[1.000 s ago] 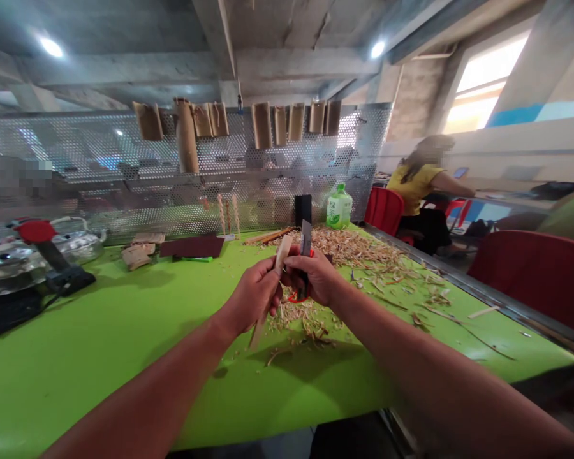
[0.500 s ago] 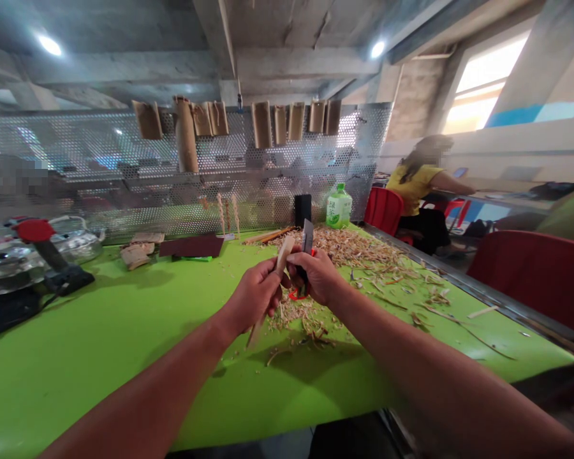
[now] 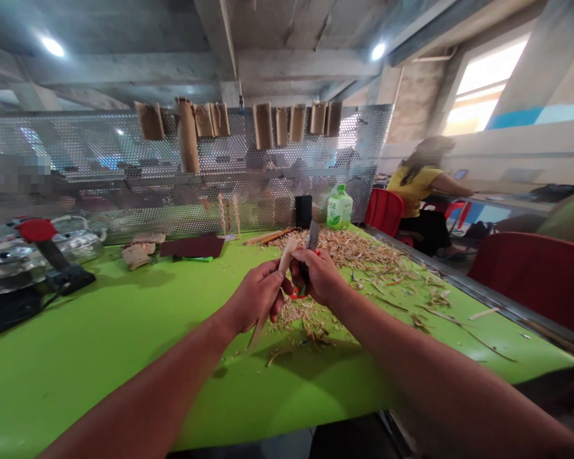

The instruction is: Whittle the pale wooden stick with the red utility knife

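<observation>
My left hand (image 3: 257, 298) is closed round a pale wooden stick (image 3: 286, 256), which runs from above the fingers down to a thin end below the fist. My right hand (image 3: 318, 275) grips a knife (image 3: 310, 237) with a grey blade and a red handle part; the blade stands up beside the stick's top end. Both hands meet above a heap of wood shavings (image 3: 306, 315) on the green table (image 3: 100, 344).
More shavings (image 3: 358, 250) cover the table's far right. A green bottle (image 3: 339, 208), a black box (image 3: 303, 210), a dark red sheet (image 3: 192, 247) and a red-topped tool (image 3: 48, 248) stand near a perforated metal screen (image 3: 124, 178). A seated person in yellow (image 3: 418, 185) and red chairs (image 3: 530, 274) are at the right.
The knife blade and the stick's top have shifted slightly to the right and tilted. Both hands stay closed in nearly the same place.
</observation>
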Tool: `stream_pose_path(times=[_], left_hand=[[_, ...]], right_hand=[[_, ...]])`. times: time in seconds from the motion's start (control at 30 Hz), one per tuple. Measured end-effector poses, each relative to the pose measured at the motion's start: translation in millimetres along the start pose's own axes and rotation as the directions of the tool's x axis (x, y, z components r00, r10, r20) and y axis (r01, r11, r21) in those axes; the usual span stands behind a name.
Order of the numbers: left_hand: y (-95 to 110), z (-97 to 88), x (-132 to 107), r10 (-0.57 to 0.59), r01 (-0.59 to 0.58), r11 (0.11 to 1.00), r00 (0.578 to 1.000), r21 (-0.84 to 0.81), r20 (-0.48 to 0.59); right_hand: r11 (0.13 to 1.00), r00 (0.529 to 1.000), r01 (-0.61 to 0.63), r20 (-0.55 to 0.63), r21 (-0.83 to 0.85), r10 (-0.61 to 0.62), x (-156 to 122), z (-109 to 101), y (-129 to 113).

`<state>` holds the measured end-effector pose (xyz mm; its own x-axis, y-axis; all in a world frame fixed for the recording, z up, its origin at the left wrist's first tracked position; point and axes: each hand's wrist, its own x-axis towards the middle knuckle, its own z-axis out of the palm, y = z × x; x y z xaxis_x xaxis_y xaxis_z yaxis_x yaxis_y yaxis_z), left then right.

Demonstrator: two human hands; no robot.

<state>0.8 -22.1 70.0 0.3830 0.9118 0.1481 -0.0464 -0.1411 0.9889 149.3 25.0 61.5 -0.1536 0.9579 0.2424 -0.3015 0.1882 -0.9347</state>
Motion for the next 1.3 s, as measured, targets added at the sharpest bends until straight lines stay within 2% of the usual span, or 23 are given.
stream_pose_path(times=[0.13, 0.2, 0.27, 0.3, 0.33, 0.4, 0.47, 0.5, 0.57, 0.67, 0.83, 0.97, 1.13, 1.2, 1.3], left_hand=[[-4.2, -1.1, 1.3, -0.084, 0.084, 0.996, 0.996, -0.008, 0.029], [-6.4, -2.4, 2.4, -0.125, 0.125, 0.991, 0.992, -0.041, 0.012], [-7.0, -3.8, 3.9, -0.142, 0.138, 0.983, 0.989, -0.120, -0.029], [-6.8, -4.5, 4.8, -0.141, 0.131, 0.978, 0.989, -0.163, -0.053], [-6.2, -4.9, 5.6, -0.139, 0.122, 0.972, 0.988, -0.199, -0.073], [-4.6, -4.8, 6.9, -0.129, 0.103, 0.968, 0.986, -0.231, -0.103], [-3.2, -3.7, 7.3, -0.118, 0.089, 0.972, 0.985, -0.216, -0.125], [-2.9, -3.1, 7.1, -0.112, 0.085, 0.977, 0.985, -0.197, -0.132], [-3.5, -2.6, 6.6, -0.102, 0.082, 0.986, 0.986, -0.147, -0.134], [-7.3, -4.2, 6.8, -0.069, 0.054, 0.992, 0.990, -0.114, -0.126], [-11.9, -4.9, 8.8, -0.083, 0.066, 0.991, 0.986, -0.121, -0.142], [-9.4, 0.5, 9.2, -0.101, 0.083, 0.992, 0.974, -0.096, -0.204], [-5.2, 7.8, 5.2, -0.110, 0.087, 0.992, 0.958, -0.097, -0.265], [-3.4, 13.1, 0.1, -0.145, 0.125, 0.987, 0.964, -0.100, -0.223], [-1.7, 22.7, -7.4, -0.187, 0.176, 0.979, 0.975, -0.098, -0.122]], right_hand=[[0.999, 0.996, 0.003, -0.085, 0.038, 0.000, 7.8, -5.6, -1.8], [0.999, 0.993, 0.034, -0.113, -0.013, -0.035, 12.1, -9.5, -2.2], [0.978, 0.984, 0.077, -0.145, -0.194, -0.107, 14.4, -12.4, -1.7], [0.934, 0.975, 0.099, -0.152, -0.343, -0.160, 14.2, -13.2, -1.3], [0.850, 0.965, 0.118, -0.141, -0.514, -0.219, 13.1, -13.5, -1.0], [0.570, 0.951, 0.141, -0.049, -0.810, -0.306, 8.6, -12.7, -1.0], [0.278, 0.951, 0.158, 0.071, -0.947, -0.300, 2.8, -10.6, -2.1], [0.169, 0.955, 0.161, 0.110, -0.972, -0.274, 0.2, -9.4, -2.9], [0.016, 0.968, 0.145, 0.139, -0.989, -0.209, -3.4, -7.3, -5.1], [-0.124, 0.982, 0.115, 0.132, -0.986, -0.133, -5.5, -5.2, -8.3], [-0.200, 0.975, 0.192, 0.209, -0.961, -0.069, -7.4, -3.1, -10.1], [-0.242, 0.976, 0.176, 0.200, -0.954, -0.080, -6.5, -0.7, -5.9], [-0.241, 0.967, 0.191, 0.224, -0.951, -0.117, 4.2, -3.4, -0.4], [-0.215, 0.973, 0.124, 0.161, -0.969, -0.165, 13.7, -13.5, -2.9], [-0.136, 0.973, -0.093, -0.061, -0.986, -0.223, 29.4, -36.3, -10.4]])
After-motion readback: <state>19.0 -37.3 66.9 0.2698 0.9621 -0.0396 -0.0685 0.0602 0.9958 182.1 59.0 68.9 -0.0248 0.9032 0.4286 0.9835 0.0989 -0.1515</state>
